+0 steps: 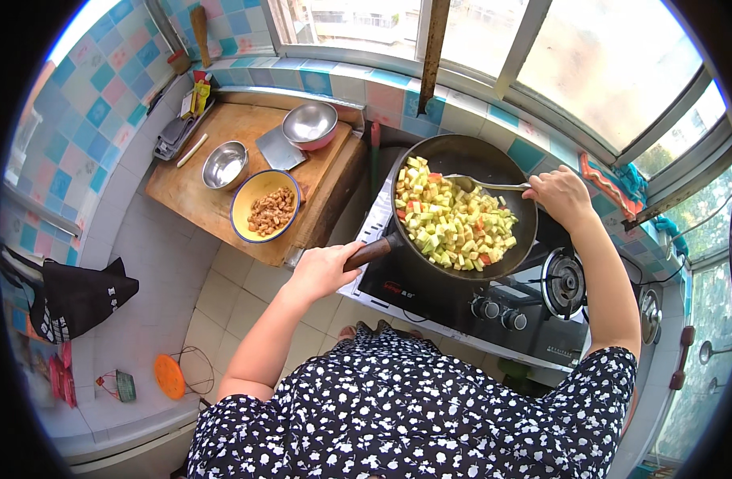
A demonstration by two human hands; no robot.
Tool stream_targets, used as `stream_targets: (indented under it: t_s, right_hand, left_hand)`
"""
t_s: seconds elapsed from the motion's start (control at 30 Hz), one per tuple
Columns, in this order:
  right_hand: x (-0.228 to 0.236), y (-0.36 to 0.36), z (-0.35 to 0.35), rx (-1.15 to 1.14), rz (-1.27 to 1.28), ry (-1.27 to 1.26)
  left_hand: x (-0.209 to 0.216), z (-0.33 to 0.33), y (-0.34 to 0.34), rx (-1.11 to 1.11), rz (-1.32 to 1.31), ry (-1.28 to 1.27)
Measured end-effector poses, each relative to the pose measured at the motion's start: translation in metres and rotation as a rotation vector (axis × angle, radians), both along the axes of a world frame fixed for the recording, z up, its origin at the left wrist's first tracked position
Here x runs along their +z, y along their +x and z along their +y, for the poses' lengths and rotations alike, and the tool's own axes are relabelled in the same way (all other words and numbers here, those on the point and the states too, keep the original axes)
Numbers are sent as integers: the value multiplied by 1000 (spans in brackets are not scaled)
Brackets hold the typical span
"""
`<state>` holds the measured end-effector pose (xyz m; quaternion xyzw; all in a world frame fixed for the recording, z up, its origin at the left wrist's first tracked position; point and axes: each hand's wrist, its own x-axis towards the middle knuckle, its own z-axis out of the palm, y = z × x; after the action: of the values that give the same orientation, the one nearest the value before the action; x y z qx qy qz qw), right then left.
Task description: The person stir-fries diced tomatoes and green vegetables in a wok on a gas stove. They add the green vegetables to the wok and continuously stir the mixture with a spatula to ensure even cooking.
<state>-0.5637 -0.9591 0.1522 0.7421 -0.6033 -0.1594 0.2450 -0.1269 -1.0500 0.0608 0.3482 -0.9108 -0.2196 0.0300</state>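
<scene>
A dark frying pan [503, 156] sits over the left burner, full of diced pale-green vegetables [454, 223] with a few orange-red pieces among them. Wrapped around the pan's brown handle [371, 251] is my left hand [324, 271]. My right hand [559, 195] grips the end of a metal spatula [501, 187] over the pan's right rim. The spatula's head rests at the upper edge of the vegetables and is partly hidden by them.
Left of the stove, a wooden board [182, 180] carries a yellow bowl of browned diced meat [271, 211], two metal bowls [224, 165] and a cleaver [281, 149]. The bare right burner [563, 282] adjoins the pan. Windows and a tiled ledge [462, 112] stand behind.
</scene>
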Motion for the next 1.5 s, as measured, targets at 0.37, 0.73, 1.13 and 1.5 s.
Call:
stream_targets:
  t_s: [0.37,0.73,1.13,1.5]
  right_hand:
    - [60,70,145,-294,-155,-75]
    - [32,127,155,-570,-186,104]
    - [59,97,111,-590,-399,-9]
    - [25,43,-47,-407,-306,128]
  left_hand:
    - [-4,-6,-1,-73,51,-39]
    - [-4,-4,0,-86,34,-35]
    - [-7,-3,4,-60,41,-22]
    - [4,1,-2,-32,-46,44]
